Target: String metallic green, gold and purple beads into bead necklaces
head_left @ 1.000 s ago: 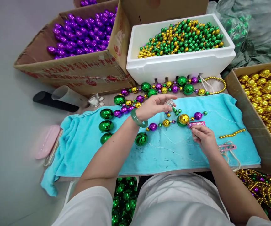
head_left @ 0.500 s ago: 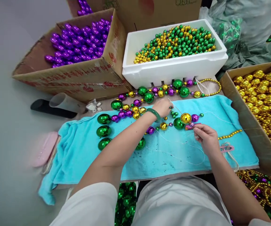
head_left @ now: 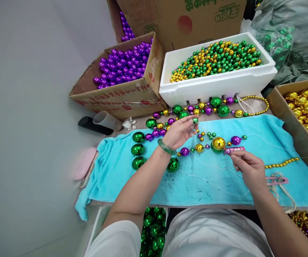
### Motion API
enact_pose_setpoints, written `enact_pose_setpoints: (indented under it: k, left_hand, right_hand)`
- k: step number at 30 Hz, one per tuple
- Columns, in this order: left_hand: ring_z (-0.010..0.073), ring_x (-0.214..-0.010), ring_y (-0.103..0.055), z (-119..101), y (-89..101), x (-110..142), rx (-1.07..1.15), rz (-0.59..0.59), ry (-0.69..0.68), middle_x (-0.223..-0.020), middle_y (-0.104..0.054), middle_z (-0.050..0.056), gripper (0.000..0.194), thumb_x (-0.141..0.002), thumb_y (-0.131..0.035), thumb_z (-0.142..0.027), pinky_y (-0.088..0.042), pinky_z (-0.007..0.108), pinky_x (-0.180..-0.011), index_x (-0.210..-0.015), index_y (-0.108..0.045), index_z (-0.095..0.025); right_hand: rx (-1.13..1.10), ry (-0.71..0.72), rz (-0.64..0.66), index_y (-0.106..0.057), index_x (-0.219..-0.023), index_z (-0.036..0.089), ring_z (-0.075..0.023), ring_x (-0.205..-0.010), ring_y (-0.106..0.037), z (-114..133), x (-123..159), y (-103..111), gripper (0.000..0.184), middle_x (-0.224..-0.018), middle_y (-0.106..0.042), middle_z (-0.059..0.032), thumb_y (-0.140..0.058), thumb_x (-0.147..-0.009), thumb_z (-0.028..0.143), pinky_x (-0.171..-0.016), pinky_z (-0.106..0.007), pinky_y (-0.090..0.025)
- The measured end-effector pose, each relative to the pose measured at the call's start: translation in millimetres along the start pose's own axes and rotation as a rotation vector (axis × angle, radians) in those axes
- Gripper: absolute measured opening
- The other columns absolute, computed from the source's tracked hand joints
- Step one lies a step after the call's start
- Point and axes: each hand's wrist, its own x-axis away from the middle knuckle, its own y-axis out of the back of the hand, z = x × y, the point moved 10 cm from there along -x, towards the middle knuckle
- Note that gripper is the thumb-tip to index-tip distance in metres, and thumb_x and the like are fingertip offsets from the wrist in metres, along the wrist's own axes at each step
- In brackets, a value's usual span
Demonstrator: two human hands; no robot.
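My left hand (head_left: 178, 132), with a green bangle (head_left: 166, 147) at its wrist, pinches a small green bead (head_left: 195, 121) at the upper end of a thin needle (head_left: 205, 131). The needle runs down through a large gold bead (head_left: 218, 143) to a small purple bead (head_left: 227, 151). There the fingertips of my right hand (head_left: 249, 167) are closed at the needle's lower end, which they hide. A pink label (head_left: 236, 149) shows behind. Laid out below my hands are a purple bead (head_left: 185, 151), more gold and green beads, and loose white thread (head_left: 210, 181) on the blue towel (head_left: 111, 182).
Behind the towel lies a finished-looking bead string (head_left: 223, 110). A white foam box (head_left: 215, 84) holds green and gold beads. Cardboard boxes hold purple beads (head_left: 124, 64) and gold beads (head_left: 307, 114). A pink case (head_left: 85, 163) and plastic cup (head_left: 106, 121) stand left.
My left hand has lifted off the towel and now has a small green bead at the needle's tip. My right hand keeps its pinch. The whole view has shifted.
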Motion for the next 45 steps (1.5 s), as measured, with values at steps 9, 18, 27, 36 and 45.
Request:
enact_pose_setpoints:
  k: [9,18,27,36,45]
  left_hand:
    - [0.0102,-0.076,-0.062,-0.5,15.7,10.8,0.047,-0.067,-0.018,-0.084,-0.066,0.001,0.026,-0.071,-0.076,-0.022,-0.048,0.022,-0.065,-0.096,-0.070,-0.016]
    - [0.0091,-0.073,-0.061,-10.5,23.3,21.2,-0.005,-0.111,-0.136,-0.079,-0.065,-0.001,0.026,-0.066,-0.077,-0.013,-0.046,0.023,-0.067,-0.091,-0.070,-0.017]
    - [0.0092,-0.073,-0.060,4.3,20.3,28.3,-0.010,-0.104,-0.087,-0.078,-0.063,-0.001,0.030,-0.063,-0.078,-0.014,-0.046,0.023,-0.068,-0.091,-0.069,-0.016]
    - [0.0081,-0.072,-0.056,21.0,11.0,43.3,-0.271,-0.038,-0.071,-0.083,-0.065,0.000,0.036,-0.065,-0.077,-0.019,-0.046,0.024,-0.073,-0.101,-0.070,-0.016]
    - [0.0159,-0.087,-0.061,14.0,64.6,64.6,-0.712,-0.176,-0.036,-0.103,-0.069,0.008,0.031,-0.075,-0.069,-0.024,-0.049,0.033,-0.080,-0.105,-0.069,-0.017]
  right_hand:
    - [0.039,-0.011,-0.004,-0.073,-0.079,0.019,-0.0078,-0.045,-0.044,-8.8,5.0,0.0,0.014,-0.051,-0.053,0.0031,-0.074,-0.072,0.031,-0.042,-0.021,-0.036]
    - [0.064,-0.015,0.015,-0.072,-0.076,0.018,-0.0077,-0.044,-0.043,-8.0,4.6,-9.7,0.014,-0.049,-0.051,0.0035,-0.074,-0.071,0.031,-0.041,-0.021,-0.035]
    - [0.057,-0.020,0.024,-0.072,-0.076,0.017,-0.0077,-0.044,-0.043,-7.9,3.5,-23.0,0.016,-0.050,-0.052,0.0033,-0.073,-0.070,0.031,-0.042,-0.021,-0.035]
    - [0.009,-0.088,0.079,-0.070,-0.071,0.017,-0.0070,-0.042,-0.042,-8.3,-7.3,-51.1,0.017,-0.048,-0.051,0.0041,-0.072,-0.064,0.032,-0.040,-0.020,-0.033]
    - [0.011,-0.110,0.120,-0.071,-0.076,0.018,-0.0069,-0.044,-0.043,-27.0,-10.7,-52.3,0.016,-0.051,-0.050,0.0040,-0.074,-0.069,0.032,-0.041,-0.020,-0.033]
